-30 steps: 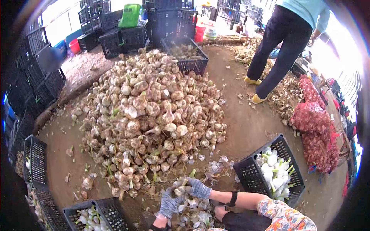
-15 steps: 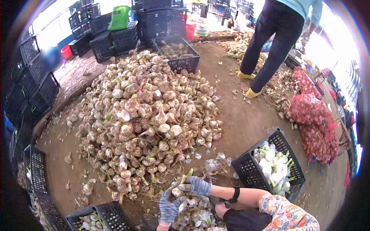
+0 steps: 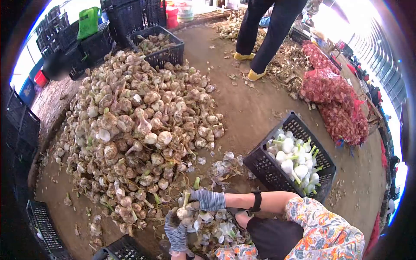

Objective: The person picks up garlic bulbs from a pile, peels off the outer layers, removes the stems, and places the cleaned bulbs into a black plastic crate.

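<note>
Low in the view, my gloved left hand closes round the lower side of a garlic bulb. My right hand, in the same grey striped glove, has its fingers bent at the bulb's stalk, which points up. Under my hands lie loose white garlic skins. Just beyond them rises a large heap of unpeeled garlic with brown, dirty skins. To the right, a tilted black crate holds clean white bulbs with green stalks.
Red mesh sacks lie at the right. A person in dark trousers and yellow shoes stands beyond the heap. Another black crate touches the heap's far side. Crates line the left, and one is near my left hand.
My view has turned right and down, so the scene shifts left and up. My hands stay together at the garlic, and the bulb shows more clearly between them now.
</note>
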`<state>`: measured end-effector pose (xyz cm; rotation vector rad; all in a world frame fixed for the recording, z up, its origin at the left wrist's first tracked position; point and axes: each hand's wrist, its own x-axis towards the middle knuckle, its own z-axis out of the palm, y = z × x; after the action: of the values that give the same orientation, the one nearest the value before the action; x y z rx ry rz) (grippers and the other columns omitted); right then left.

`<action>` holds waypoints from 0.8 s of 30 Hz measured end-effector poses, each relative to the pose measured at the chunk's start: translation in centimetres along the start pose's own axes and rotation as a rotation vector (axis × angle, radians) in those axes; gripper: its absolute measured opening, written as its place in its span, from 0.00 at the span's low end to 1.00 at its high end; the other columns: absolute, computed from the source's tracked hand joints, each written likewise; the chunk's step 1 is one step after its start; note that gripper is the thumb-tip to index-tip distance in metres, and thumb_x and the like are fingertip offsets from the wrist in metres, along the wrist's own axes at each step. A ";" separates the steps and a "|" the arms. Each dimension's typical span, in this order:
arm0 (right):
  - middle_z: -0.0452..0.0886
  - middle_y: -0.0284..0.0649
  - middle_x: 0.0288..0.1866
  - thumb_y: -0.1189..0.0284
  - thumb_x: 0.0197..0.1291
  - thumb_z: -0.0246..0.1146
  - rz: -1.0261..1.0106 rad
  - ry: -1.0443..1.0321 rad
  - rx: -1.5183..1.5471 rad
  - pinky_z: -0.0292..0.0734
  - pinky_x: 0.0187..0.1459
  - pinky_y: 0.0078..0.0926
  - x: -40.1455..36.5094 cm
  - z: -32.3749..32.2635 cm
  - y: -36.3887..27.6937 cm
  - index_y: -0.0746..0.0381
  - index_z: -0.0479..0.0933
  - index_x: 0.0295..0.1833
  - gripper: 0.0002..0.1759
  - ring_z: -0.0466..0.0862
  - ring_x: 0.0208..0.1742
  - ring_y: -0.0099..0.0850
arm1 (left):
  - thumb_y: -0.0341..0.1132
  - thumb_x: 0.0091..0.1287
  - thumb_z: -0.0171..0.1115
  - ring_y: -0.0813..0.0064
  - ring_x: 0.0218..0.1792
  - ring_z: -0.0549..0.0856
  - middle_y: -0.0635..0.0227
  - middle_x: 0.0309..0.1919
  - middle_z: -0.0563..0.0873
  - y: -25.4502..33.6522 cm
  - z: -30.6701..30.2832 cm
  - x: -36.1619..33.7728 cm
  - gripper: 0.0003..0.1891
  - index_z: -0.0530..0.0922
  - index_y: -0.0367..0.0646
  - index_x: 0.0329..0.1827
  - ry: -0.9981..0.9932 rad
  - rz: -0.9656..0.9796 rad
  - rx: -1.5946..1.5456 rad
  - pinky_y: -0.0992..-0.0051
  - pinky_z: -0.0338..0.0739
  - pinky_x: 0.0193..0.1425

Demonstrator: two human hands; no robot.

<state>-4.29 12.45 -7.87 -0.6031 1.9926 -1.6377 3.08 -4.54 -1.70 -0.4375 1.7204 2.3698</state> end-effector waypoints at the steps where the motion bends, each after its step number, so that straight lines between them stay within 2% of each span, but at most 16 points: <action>1: 0.78 0.53 0.33 0.61 0.55 0.62 -0.093 0.015 -0.018 0.74 0.38 0.38 -0.3 -0.2 -0.2 0.68 0.74 0.43 0.19 0.79 0.36 0.48 | 0.40 0.54 0.70 0.72 0.44 0.79 0.63 0.44 0.79 0.2 -0.3 -0.1 0.26 0.72 0.37 0.52 -0.037 -0.062 0.023 0.70 0.76 0.50; 2: 0.78 0.53 0.33 0.61 0.55 0.62 -0.083 0.037 -0.019 0.74 0.38 0.38 -0.6 -0.2 -1.3 0.68 0.74 0.43 0.19 0.79 0.36 0.48 | 0.40 0.54 0.70 0.72 0.44 0.79 0.63 0.44 0.79 -0.5 -0.6 -0.1 0.26 0.72 0.37 0.52 -0.059 -0.073 0.027 0.70 0.76 0.50; 4: 0.77 0.53 0.33 0.60 0.54 0.63 -0.094 0.050 -0.081 0.73 0.39 0.40 -1.0 -0.4 -2.3 0.67 0.74 0.43 0.21 0.78 0.36 0.49 | 0.44 0.59 0.64 0.68 0.41 0.80 0.63 0.41 0.80 -2.1 -1.3 0.1 0.20 0.74 0.39 0.46 0.020 -0.313 -0.536 0.70 0.77 0.48; 5: 0.78 0.53 0.34 0.60 0.54 0.63 -0.088 0.066 -0.233 0.73 0.40 0.38 -1.3 -0.2 -1.9 0.66 0.74 0.44 0.21 0.79 0.37 0.48 | 0.52 0.61 0.58 0.65 0.38 0.81 0.62 0.38 0.81 -1.9 -0.1 0.6 0.21 0.74 0.41 0.42 0.138 -0.359 -0.600 0.67 0.78 0.44; 6: 0.77 0.53 0.35 0.60 0.51 0.65 -0.010 0.008 0.009 0.74 0.40 0.38 -0.6 0.5 -1.4 0.66 0.73 0.45 0.22 0.79 0.37 0.46 | 0.52 0.61 0.58 0.65 0.38 0.81 0.62 0.38 0.81 -2.4 -0.7 1.1 0.21 0.74 0.41 0.42 0.115 -0.374 -0.591 0.67 0.78 0.44; 8: 0.79 0.47 0.45 0.65 0.51 0.65 0.062 -0.020 -0.130 0.74 0.45 0.37 -1.8 0.9 -2.2 0.63 0.71 0.53 0.24 0.78 0.45 0.41 | 0.60 0.60 0.55 0.65 0.35 0.82 0.63 0.34 0.82 -3.3 -2.9 2.1 0.26 0.75 0.44 0.42 0.211 -0.711 -0.466 0.67 0.79 0.40; 10: 0.78 0.49 0.47 0.65 0.51 0.64 0.056 -0.061 -0.121 0.73 0.47 0.38 -1.9 1.7 -1.9 0.63 0.67 0.59 0.29 0.78 0.46 0.42 | 0.64 0.61 0.49 0.66 0.33 0.82 0.64 0.31 0.82 -3.1 -2.5 2.9 0.29 0.75 0.45 0.43 0.156 -0.678 -0.300 0.66 0.79 0.38; 12: 0.78 0.51 0.36 0.68 0.52 0.63 0.050 0.025 -0.173 0.75 0.39 0.36 -2.0 2.1 -2.4 0.67 0.72 0.44 0.17 0.80 0.39 0.41 | 0.61 0.62 0.48 0.66 0.34 0.82 0.65 0.31 0.82 -5.0 -4.5 3.4 0.27 0.75 0.45 0.45 0.029 -0.681 -0.204 0.67 0.79 0.39; 13: 0.78 0.54 0.40 0.68 0.51 0.63 0.250 0.004 0.049 0.74 0.45 0.36 -1.7 2.1 -2.4 0.69 0.72 0.49 0.21 0.79 0.43 0.43 | 0.61 0.63 0.47 0.65 0.36 0.82 0.62 0.37 0.81 -8.3 -6.9 3.3 0.30 0.73 0.41 0.51 0.032 -0.402 -0.083 0.66 0.79 0.38; 14: 0.78 0.54 0.40 0.68 0.51 0.63 0.250 0.008 0.049 0.74 0.45 0.36 -1.6 2.0 -2.2 0.69 0.72 0.49 0.21 0.79 0.43 0.43 | 0.61 0.63 0.47 0.65 0.36 0.82 0.62 0.37 0.81 -7.0 -5.8 3.0 0.30 0.73 0.41 0.51 0.028 -0.402 -0.081 0.66 0.79 0.38; 16: 0.77 0.58 0.46 0.68 0.49 0.62 0.057 0.141 -0.301 0.73 0.50 0.37 -1.3 2.1 -0.8 0.72 0.70 0.53 0.26 0.78 0.48 0.45 | 0.51 0.70 0.45 0.67 0.52 0.76 0.62 0.49 0.78 -2.8 -1.8 1.6 0.24 0.70 0.38 0.56 0.188 -0.070 0.043 0.69 0.71 0.55; 17: 0.75 0.59 0.50 0.69 0.48 0.62 0.032 0.120 -0.338 0.72 0.54 0.36 -1.2 2.2 -0.2 0.75 0.68 0.55 0.29 0.77 0.51 0.47 | 0.47 0.72 0.44 0.69 0.55 0.73 0.61 0.52 0.75 -2.8 -0.9 1.1 0.22 0.68 0.37 0.57 0.103 0.020 0.043 0.69 0.67 0.59; 20: 0.76 0.58 0.49 0.72 0.49 0.60 0.042 0.121 -0.138 0.73 0.51 0.36 -1.1 3.0 1.3 0.72 0.69 0.56 0.26 0.78 0.48 0.46 | 0.45 0.72 0.44 0.69 0.52 0.75 0.62 0.49 0.76 -3.2 -0.1 0.3 0.21 0.67 0.37 0.58 0.038 0.095 0.256 0.69 0.69 0.56; 22: 0.77 0.57 0.47 0.73 0.50 0.58 0.119 0.109 0.054 0.73 0.49 0.37 -1.5 2.2 -0.7 0.69 0.70 0.55 0.24 0.78 0.45 0.45 | 0.47 0.70 0.48 0.70 0.48 0.77 0.63 0.47 0.77 -4.2 -2.2 1.3 0.22 0.68 0.39 0.58 0.008 0.070 0.178 0.70 0.72 0.52; 23: 0.77 0.56 0.45 0.74 0.51 0.57 0.195 0.093 0.241 0.73 0.46 0.38 -1.8 1.9 -1.8 0.67 0.71 0.54 0.22 0.79 0.43 0.44 | 0.52 0.65 0.53 0.69 0.47 0.77 0.62 0.47 0.76 -4.2 -2.7 1.4 0.27 0.67 0.38 0.57 -0.022 -0.052 -0.002 0.69 0.73 0.52; 24: 0.77 0.56 0.45 0.74 0.51 0.57 0.195 0.084 0.239 0.73 0.46 0.38 -2.0 2.0 -2.4 0.67 0.71 0.54 0.22 0.79 0.43 0.44 | 0.57 0.61 0.57 0.68 0.46 0.77 0.62 0.46 0.76 -4.2 -2.9 1.4 0.33 0.67 0.37 0.57 -0.052 -0.170 -0.183 0.68 0.73 0.52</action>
<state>-1.46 11.72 -5.69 -0.2473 1.8106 -1.7681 3.45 -5.98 -6.72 -0.5214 1.3911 2.4004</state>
